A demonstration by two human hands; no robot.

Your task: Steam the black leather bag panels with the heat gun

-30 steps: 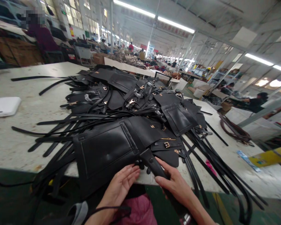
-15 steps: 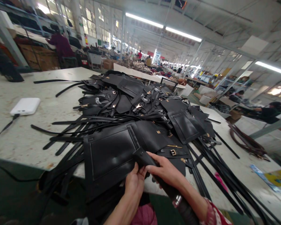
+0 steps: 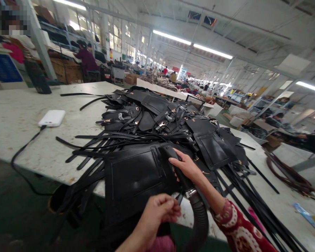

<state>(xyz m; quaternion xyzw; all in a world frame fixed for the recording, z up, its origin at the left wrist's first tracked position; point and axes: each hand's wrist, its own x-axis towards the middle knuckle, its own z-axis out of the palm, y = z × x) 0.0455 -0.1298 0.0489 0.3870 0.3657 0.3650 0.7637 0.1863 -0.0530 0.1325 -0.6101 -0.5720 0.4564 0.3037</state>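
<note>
My right hand (image 3: 189, 168) is wrapped around a black hose nozzle (image 3: 180, 175) with a metal clamp and a ribbed black hose (image 3: 201, 215) running down toward me. The nozzle lies over the right part of a flat black leather bag piece (image 3: 133, 175), which has a stitched pocket and hangs over the near table edge. Just in front of that edge, my left hand (image 3: 161, 210) has its fingers curled together; what they hold, if anything, is hidden. Beyond both hands lies a heap of black bag parts (image 3: 152, 105) with straps and gold buckles.
On the left of the pale table (image 3: 21, 140) are a white power bank (image 3: 51, 118) with a cable and a dark bottle (image 3: 38, 77). Long black straps (image 3: 252, 203) trail off the right side, near coiled brown straps (image 3: 288, 171). Other people sit at work farther back.
My right hand has raised the nozzle's tip farther over the bag piece. My left hand has come away from the nozzle, down toward me, fingers curled. The view has swung slightly left.
</note>
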